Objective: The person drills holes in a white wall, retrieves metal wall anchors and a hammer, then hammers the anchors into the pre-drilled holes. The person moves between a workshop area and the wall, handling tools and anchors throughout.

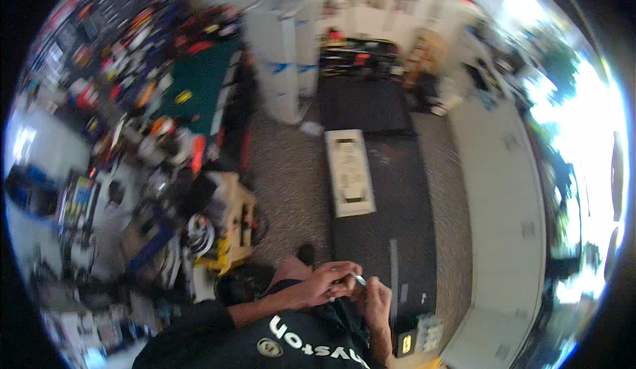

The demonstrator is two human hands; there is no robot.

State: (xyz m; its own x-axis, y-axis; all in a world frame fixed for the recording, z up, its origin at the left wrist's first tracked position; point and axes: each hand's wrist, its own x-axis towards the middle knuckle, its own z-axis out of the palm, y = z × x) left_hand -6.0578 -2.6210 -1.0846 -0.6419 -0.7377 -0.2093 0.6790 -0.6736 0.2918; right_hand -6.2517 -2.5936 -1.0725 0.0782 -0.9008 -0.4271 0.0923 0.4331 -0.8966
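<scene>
In front of my dark shirt, near the lower middle of the head view, both hands are close together. My left hand (330, 281) is closed, with its fingers pinching a small pale, shiny object (358, 279). Just to the right, my right hand (376, 301) is curled closed with its fingers near the same object. Whether the right fingers hold part of it is hard to make out. Blur and small size hide what kind of thing it is.
A long black bench top (411, 190) stretches ahead, with a pale printed board (360, 197) on it. A dark box (403, 344) sits at its near end. Cluttered work surfaces and a green mat (199, 84) fill the left. White cabinets (497, 203) line the right.
</scene>
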